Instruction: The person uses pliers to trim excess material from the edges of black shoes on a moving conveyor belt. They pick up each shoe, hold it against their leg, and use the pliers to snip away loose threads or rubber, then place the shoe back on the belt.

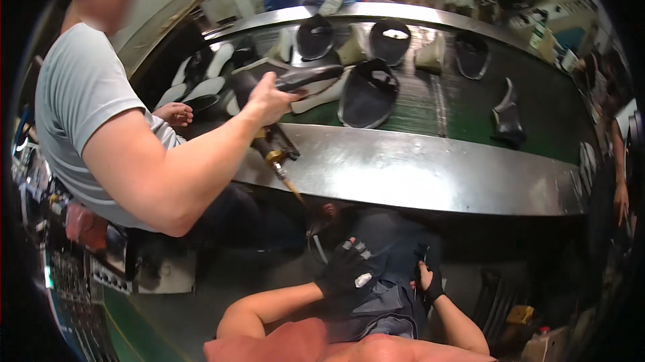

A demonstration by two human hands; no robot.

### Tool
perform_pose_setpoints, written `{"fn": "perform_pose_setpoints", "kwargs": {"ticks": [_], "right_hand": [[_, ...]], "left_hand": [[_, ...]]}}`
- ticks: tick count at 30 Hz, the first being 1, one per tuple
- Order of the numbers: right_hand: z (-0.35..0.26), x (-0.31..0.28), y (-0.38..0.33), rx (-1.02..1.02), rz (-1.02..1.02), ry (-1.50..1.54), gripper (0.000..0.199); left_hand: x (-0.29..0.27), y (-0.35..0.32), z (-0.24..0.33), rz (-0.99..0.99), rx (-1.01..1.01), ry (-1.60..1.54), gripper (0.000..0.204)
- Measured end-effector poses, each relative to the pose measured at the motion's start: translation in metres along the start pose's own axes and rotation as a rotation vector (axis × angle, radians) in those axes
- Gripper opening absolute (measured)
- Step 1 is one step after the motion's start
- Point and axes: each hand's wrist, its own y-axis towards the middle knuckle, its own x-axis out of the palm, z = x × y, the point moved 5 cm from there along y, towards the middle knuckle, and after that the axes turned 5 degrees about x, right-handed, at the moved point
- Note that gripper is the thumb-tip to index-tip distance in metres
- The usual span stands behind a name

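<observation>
My left hand [346, 269], in a black fingerless glove with white wrapping on the fingertips, lies open on my left thigh, fingers spread. Nothing shows in it. My right hand [428, 280], also in a dark glove, rests by my right thigh with its fingers curled. A dark, thin shape sticks up past those fingers, too small and dim to name. Dark blue trousers [393, 248] cover my legs, which reach under the metal edge [430, 170] of a conveyor. Both hands are apart from the shoe parts on the belt.
Black boot uppers [369, 96] and pale lasts [430, 53] stand on the green conveyor belt [463, 110]. A co-worker at left holds a black boot [309, 79]; a yellow-and-black tool with a hose [274, 152] hangs beside the metal edge. Another person's gloved hand [331, 4] is across the belt.
</observation>
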Motion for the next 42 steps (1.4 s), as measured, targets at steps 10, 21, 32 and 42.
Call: {"fn": "perform_pose_setpoints", "kwargs": {"ticks": [10, 21, 32, 42], "right_hand": [[-0.006, -0.002, -0.01, 0.022, 0.015, 0.062, 0.046], [-0.012, 0.004, -0.017, 0.026, 0.022, 0.079, 0.043], [-0.012, 0.001, -0.017, 0.022, -0.018, 0.054, 0.05], [-0.003, 0.003, -0.005, 0.04, -0.063, 0.108, 0.05]], "left_hand": [[-0.004, 0.007, 0.004, 0.039, -0.004, -0.005, 0.054], [-0.011, 0.006, 0.006, 0.05, -0.003, -0.044, 0.055], [-0.02, 0.013, 0.014, 0.063, -0.005, -0.036, 0.052], [-0.018, 0.009, 0.01, 0.009, -0.03, -0.02, 0.055]]}}
